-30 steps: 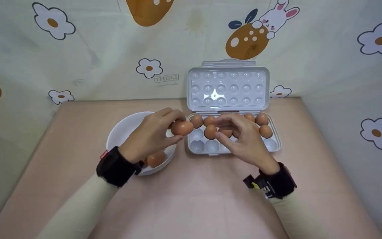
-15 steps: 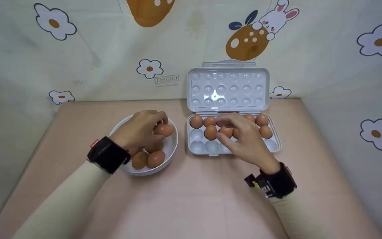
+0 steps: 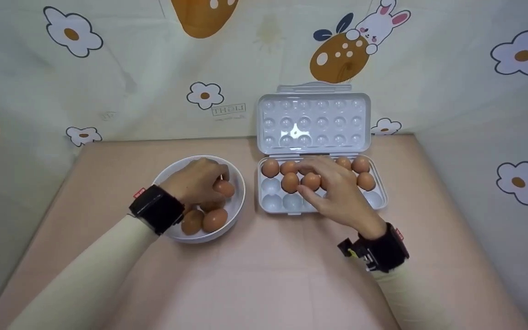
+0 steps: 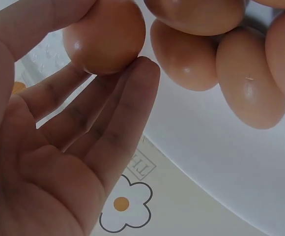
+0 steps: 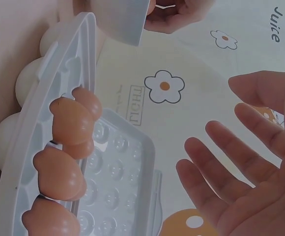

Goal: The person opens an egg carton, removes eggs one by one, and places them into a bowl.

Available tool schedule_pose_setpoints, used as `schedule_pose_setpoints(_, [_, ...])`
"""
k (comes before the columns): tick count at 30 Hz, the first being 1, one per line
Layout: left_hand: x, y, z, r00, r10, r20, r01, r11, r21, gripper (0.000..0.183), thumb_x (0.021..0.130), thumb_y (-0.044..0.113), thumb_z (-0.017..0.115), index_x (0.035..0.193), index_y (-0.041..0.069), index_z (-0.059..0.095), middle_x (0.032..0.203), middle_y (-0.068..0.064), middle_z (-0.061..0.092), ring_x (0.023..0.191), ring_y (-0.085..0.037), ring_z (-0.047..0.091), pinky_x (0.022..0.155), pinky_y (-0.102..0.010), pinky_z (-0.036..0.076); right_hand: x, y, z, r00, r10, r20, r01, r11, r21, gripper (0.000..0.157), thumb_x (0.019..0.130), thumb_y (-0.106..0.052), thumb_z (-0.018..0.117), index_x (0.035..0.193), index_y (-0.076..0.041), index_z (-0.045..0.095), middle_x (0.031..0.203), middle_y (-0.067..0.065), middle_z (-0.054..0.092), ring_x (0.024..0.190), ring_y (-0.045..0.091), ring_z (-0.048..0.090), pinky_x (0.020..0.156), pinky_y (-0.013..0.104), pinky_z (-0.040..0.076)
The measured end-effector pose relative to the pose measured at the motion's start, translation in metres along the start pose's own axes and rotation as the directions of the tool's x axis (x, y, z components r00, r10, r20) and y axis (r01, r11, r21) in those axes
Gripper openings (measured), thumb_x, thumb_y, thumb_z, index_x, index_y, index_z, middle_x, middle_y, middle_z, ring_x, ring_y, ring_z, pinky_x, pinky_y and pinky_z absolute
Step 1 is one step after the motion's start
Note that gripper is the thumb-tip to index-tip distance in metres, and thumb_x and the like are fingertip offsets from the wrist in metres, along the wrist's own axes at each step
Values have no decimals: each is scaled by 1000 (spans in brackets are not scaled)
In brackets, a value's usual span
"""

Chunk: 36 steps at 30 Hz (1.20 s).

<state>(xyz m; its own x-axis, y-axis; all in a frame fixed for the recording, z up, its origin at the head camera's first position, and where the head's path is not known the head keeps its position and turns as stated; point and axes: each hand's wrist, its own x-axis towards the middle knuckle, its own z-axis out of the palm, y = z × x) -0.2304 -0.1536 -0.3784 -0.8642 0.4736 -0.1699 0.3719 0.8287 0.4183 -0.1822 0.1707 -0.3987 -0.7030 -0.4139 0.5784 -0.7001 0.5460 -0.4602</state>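
Inside the bowl (image 3: pixel 238 201), head view: left hand (image 3: pixel 195 182), fingers holding an egg (image 3: pixel 224 189); other eggs (image 3: pixel 215 221) lie beside and below them.
Egg box (image 3: pixel 292 202), head view: right hand (image 3: pixel 337 192) over it, fingers wide and holding nothing; boxed eggs (image 3: pixel 290 183) sit below and beside the fingertips, the raised lid (image 3: pixel 314 121) beyond.
Egg, left wrist view: between thumb and fingertips, other eggs just past them.
Boxed eggs, right wrist view: apart from the spread fingers.
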Motion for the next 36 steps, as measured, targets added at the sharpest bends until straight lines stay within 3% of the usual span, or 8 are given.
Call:
schedule_pose_setpoints(8, [3, 2, 3, 999, -38, 35, 38, 999, -11, 21, 93, 10, 77, 114, 11, 74, 97, -5, 70, 92, -26, 64, 89, -39, 55, 0, 0, 0, 1000, 2, 11, -2, 1000, 0, 36, 95, -11, 78, 130, -13, 72, 129, 3, 73, 127, 13, 63, 111, 33, 49])
schedule_pose_setpoints(16, [7, 4, 8, 998, -18, 56, 20, 999, -26, 2, 96, 10, 73, 95, 9, 74, 85, -6, 66, 88, -26, 64, 84, -39, 51, 1, 2, 2, 1000, -28, -8, 28, 999, -16, 35, 92, -8, 78, 126, -12, 73, 126, 4, 74, 124, 16, 65, 109, 33, 49])
schedule_pose_setpoints(21, [8, 3, 10, 998, -21, 55, 22, 1000, -19, 5, 98, 9, 73, 102, 10, 75, 90, -6, 67, 92, -27, 64, 87, -39, 51, 0, 3, 1, 1000, -24, -2, 24, 999, -25, 36, 91, -7, 78, 126, -12, 73, 127, 4, 74, 125, 13, 64, 110, 32, 48])
schedule_pose_setpoints(32, [1, 7, 12, 985, -145, 89, 155, 981, -116, 11, 99, 14, 75, 110, 15, 75, 100, -7, 67, 101, -28, 64, 87, -40, 54, 0, 2, 0, 1000, 5, 15, -5, 1000, -25, 35, 91, -4, 78, 125, -9, 74, 128, -2, 73, 125, 12, 64, 109, 32, 49])
schedule_pose_setpoints(36, [-2, 9, 10, 989, -133, 70, 140, 984, -107, 21, 98, 14, 76, 119, 15, 76, 105, -6, 68, 103, -28, 63, 93, -41, 55, 0, 4, 0, 1000, -1, 13, 1, 1000, -20, 36, 91, -4, 79, 125, -11, 73, 126, 1, 74, 124, 12, 64, 109, 32, 49])
